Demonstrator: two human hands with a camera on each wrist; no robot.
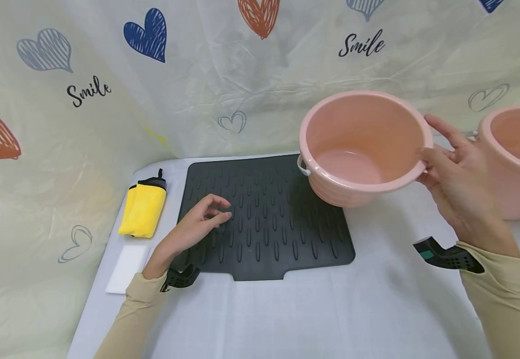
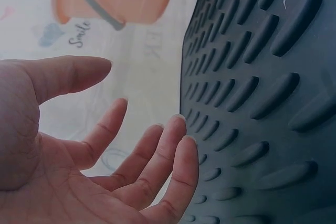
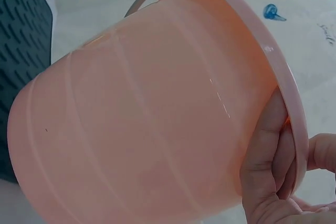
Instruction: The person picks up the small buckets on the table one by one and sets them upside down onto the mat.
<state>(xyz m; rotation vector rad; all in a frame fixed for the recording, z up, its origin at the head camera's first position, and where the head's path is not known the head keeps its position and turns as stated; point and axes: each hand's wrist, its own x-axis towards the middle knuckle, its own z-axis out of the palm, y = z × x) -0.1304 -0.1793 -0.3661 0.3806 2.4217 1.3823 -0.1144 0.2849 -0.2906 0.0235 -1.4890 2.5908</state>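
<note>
My right hand point(image 1: 459, 179) grips the rim of a pink bucket point(image 1: 359, 194), its thumb on the inner side and fingers under the rim's outer edge. The bucket is tilted toward me and held up over the right part of a dark ribbed mat point(image 1: 260, 224); its inside looks empty. A pale handle point(image 1: 303, 165) hangs at its left side. In the right wrist view the bucket's ringed wall point(image 3: 136, 108) fills most of the picture. My left hand point(image 1: 199, 222) hovers by the mat's left half, fingers loosely bent, holding nothing; its palm point(image 2: 68, 187) shows in the left wrist view.
A second pink bucket point(image 1: 511, 179) stands at the right edge, partly behind my right hand. Left of the mat lie a folded yellow cloth point(image 1: 143, 209) with black trim and a white flat block point(image 1: 127, 269). A heart-printed curtain point(image 1: 188, 89) hangs behind the white-covered table point(image 1: 314, 319).
</note>
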